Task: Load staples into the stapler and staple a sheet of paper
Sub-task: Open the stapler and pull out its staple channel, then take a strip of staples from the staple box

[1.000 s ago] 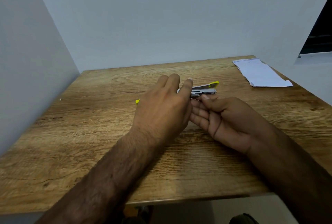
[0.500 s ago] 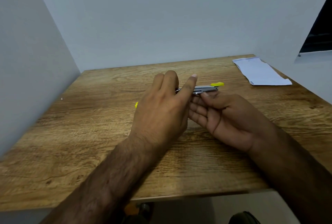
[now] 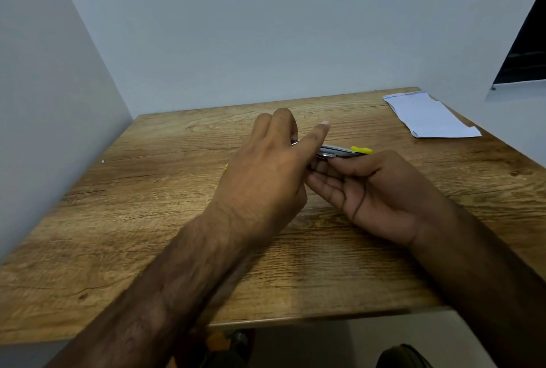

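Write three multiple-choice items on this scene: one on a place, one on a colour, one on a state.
1. Where does the folded paper lie?
A. at the far right corner of the table
B. in a drawer
C. on the floor

2. What colour is the stapler's plastic tip?
A. red
B. yellow
C. blue

3. How is the stapler?
A. lying untouched
B. held between both hands
C. clamped on the paper

Answers:
1. A: the paper sits alone at that corner.
2. B: a yellow tip shows beyond the right hand.
3. B: the left hand reaches over it and the right hand pinches it.
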The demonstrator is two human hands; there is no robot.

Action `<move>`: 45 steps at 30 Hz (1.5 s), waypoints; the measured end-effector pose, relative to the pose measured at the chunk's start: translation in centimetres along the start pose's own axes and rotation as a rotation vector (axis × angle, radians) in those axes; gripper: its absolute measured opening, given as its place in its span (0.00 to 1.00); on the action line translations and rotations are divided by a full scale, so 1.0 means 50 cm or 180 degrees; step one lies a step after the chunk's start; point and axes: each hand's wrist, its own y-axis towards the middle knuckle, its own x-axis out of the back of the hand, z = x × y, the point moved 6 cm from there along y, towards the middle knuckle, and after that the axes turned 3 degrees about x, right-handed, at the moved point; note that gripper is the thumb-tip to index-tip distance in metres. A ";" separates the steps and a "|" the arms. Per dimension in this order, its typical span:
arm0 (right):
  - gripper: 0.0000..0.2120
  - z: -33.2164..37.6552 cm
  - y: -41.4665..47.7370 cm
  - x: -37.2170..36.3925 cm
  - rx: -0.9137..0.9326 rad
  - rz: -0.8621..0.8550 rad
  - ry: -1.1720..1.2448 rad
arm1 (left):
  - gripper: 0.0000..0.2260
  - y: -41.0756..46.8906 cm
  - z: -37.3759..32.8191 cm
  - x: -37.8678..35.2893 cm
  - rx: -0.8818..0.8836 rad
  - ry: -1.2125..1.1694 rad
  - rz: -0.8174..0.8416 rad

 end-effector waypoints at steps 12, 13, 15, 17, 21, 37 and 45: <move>0.22 -0.010 -0.008 -0.006 -0.0191 0.0212 -0.0581 | 0.14 0.014 0.034 -0.021 0.0530 -0.0565 0.0520; 0.22 -0.011 -0.009 -0.003 -0.0208 0.0195 -0.0711 | 0.15 0.015 0.037 -0.022 0.0561 -0.0617 0.0596; 0.20 -0.011 -0.015 0.005 -0.0265 0.0101 -0.1002 | 0.17 0.015 0.041 -0.025 0.0670 -0.0828 0.0801; 0.16 -0.009 -0.024 0.014 -0.0359 0.0007 -0.1325 | 0.15 0.012 0.048 -0.033 0.0852 -0.1191 0.1010; 0.11 0.013 -0.051 0.025 -0.0348 -0.0150 -0.2061 | 0.08 0.004 0.068 -0.053 0.1330 -0.2047 0.1288; 0.16 0.247 -0.227 0.110 0.1350 -0.1324 -0.4660 | 0.11 -0.010 0.052 -0.069 0.0627 -0.1058 0.1684; 0.17 0.237 -0.267 0.182 0.0604 -0.1691 -0.5604 | 0.06 -0.013 0.048 -0.073 0.0456 -0.0929 0.1510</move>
